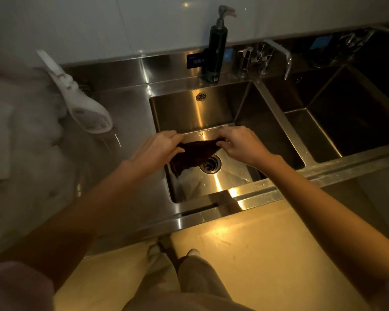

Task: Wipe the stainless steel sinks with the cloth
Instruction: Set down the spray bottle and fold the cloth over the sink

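A: Where's the cloth (194, 153) right now?

B: Centre of the frame, stretched over the near sink (213, 104). The left hand (158, 148) pinches its left corner, the right hand (238, 143) pinches the right one. Fingers on both are curled onto the fabric, and the rest of it hangs down beside the drain (209, 164).

A: So no wiping yet?

B: I'd judge not. It looks like the cloth is being spread or folded first. It's held up above the basin floor, as far as I can tell.

A: What could go wrong from here?

B: The sagging tail is close to the open drain. If it's lowered carelessly, it could drop into the hole and snag. The basin floor shows water droplets, so a loose, unfolded cloth might just smear them.

A: Anything else nearby?

B: A dark pump bottle (216, 48) stands on the back ledge at upper centre, with the tap (276, 56) to its right. A broad sweep up the rear wall could knock the bottle over. The second sink (346, 113), at right, looks untouched and darker, so spots there may be missed.
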